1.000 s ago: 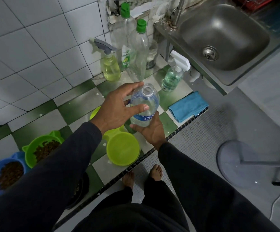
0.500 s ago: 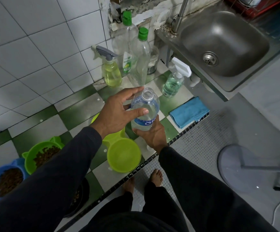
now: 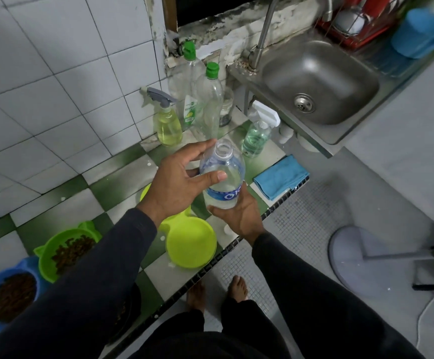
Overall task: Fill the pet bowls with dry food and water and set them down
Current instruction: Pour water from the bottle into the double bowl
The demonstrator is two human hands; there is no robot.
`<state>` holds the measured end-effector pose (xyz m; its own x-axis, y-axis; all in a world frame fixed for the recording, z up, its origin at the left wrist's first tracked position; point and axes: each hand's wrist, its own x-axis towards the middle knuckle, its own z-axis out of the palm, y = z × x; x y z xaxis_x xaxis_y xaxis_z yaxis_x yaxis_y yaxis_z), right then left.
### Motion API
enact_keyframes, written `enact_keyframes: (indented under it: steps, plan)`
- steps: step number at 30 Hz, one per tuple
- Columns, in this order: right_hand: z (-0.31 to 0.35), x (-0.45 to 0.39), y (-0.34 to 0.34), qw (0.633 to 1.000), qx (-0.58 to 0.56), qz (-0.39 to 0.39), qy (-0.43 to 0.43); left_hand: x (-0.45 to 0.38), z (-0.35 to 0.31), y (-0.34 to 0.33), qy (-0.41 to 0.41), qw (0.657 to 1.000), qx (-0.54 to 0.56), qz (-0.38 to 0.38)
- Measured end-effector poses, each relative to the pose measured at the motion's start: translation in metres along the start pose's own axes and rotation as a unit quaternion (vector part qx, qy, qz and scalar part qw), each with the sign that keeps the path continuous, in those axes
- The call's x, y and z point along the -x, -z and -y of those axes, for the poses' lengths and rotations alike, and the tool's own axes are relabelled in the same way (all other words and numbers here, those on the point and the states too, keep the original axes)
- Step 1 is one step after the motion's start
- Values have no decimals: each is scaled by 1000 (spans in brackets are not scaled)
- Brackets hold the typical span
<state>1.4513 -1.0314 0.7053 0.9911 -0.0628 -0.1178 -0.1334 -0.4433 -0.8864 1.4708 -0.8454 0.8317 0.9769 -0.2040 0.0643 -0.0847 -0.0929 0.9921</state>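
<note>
A clear water bottle (image 3: pixel 223 183) with a blue label and no cap stands upright between my hands, above the tiled counter. My right hand (image 3: pixel 239 216) grips it from below. My left hand (image 3: pixel 175 183) wraps its shoulder, thumb pressed on the front, fingers behind the neck. Under my hands lies an empty lime double bowl (image 3: pixel 191 246). At the left, a green bowl (image 3: pixel 68 251) and a blue bowl (image 3: pixel 11 294) both hold dry food. My left sleeve hides part of a dark bowl (image 3: pixel 130 305).
Spray bottles (image 3: pixel 168 125) (image 3: pixel 256 137) and two tall green-capped bottles (image 3: pixel 210 99) stand against the wall. A blue cloth (image 3: pixel 280 176) lies near the counter edge. A steel sink (image 3: pixel 319 84) is at the right; a fan base (image 3: pixel 361 257) sits on the floor.
Both hands keep hold of the bottle in nearly the same place. My view has drifted down a little.
</note>
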Motion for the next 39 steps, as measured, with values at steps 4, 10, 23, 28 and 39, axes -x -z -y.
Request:
enact_keyframes:
  steps: [4,10,23,28,39]
  plan:
    - [3,20,19,999,22,6,42,18,-11,-7,-15,1000,8,0]
    - [3,58,52,992,87,10,90,54,-22,-32,-18,999,14,-27]
    - [-36,147,104,978,139,101,118,150,-23,-97,21,996,33,-84]
    - [-53,178,112,971,156,133,120,180,-2,-112,48,991,80,-98]
    - [-78,205,119,952,218,188,103,214,35,-130,119,970,157,-144]
